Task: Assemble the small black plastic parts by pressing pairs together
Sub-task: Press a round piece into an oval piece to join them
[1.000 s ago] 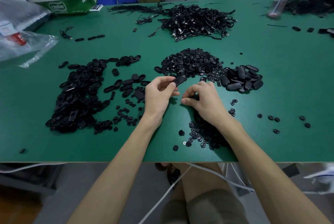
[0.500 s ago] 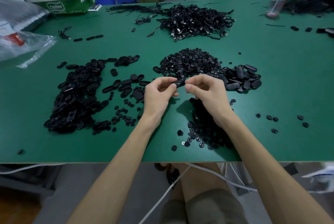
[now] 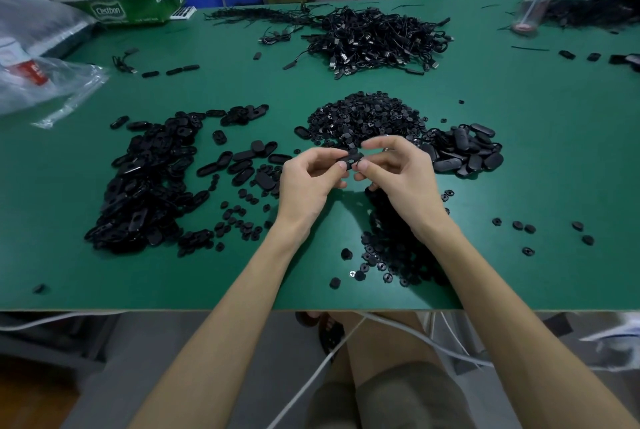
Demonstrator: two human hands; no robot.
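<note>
Black plastic parts [image 3: 149,183] lie in heaps on the green table [image 3: 540,186]: a wide spread of oval shells left of the hands, a mound of small round pieces [image 3: 367,115] just behind them, and a smaller pile of ovals [image 3: 464,150] to the right. Between the hands, one oval part [image 3: 350,158] is pinched at its left end by the curled fingers of the left hand [image 3: 308,183] and at its right end by the right hand [image 3: 398,174]. Bare green lies open at the far right and along the near edge on the left.
</note>
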